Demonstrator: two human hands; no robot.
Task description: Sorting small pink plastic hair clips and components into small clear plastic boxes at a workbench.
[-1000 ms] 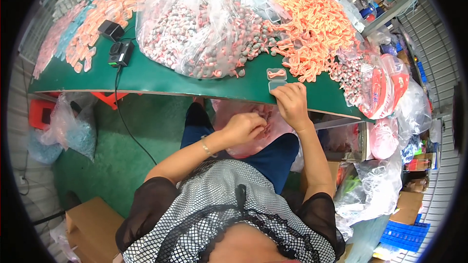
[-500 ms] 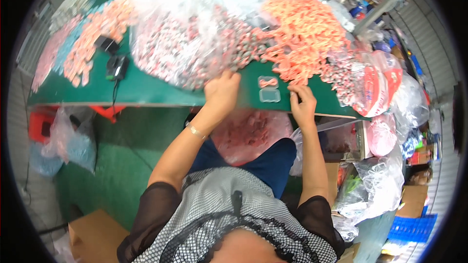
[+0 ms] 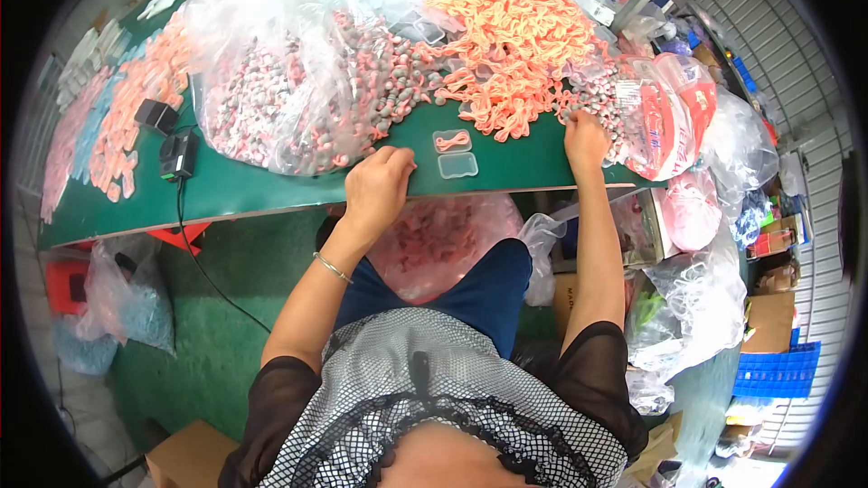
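The person sat at a green tabletop (image 3: 271,194) with both arms stretched forward. The left hand (image 3: 378,188) rested at the near edge of the tabletop, fingers curled loosely downward, close beside a heap of small grey and pink pieces (image 3: 362,90) that spilled out of a clear plastic bag (image 3: 262,63). Whether that grip closed on anything could not be told, since the fingertips were hidden under the knuckles. A thin bracelet (image 3: 333,267) circled the left wrist.

The right hand (image 3: 586,137) lay further out and to the right, palm down, its fingers spread over small pieces at the edge of a big pile of orange loops (image 3: 515,36). Its grip looked flat and open, with nothing clearly held.

Between the two hands lay a small clear plastic case (image 3: 455,153), opened flat, with an orange loop in its far half and its near half empty. It sat nearer the left hand, touching neither.

A pink-filled bag (image 3: 443,239) rested on the lap under the tabletop's edge. Two small black devices (image 3: 167,136) with a cord stood at the left of the tabletop.
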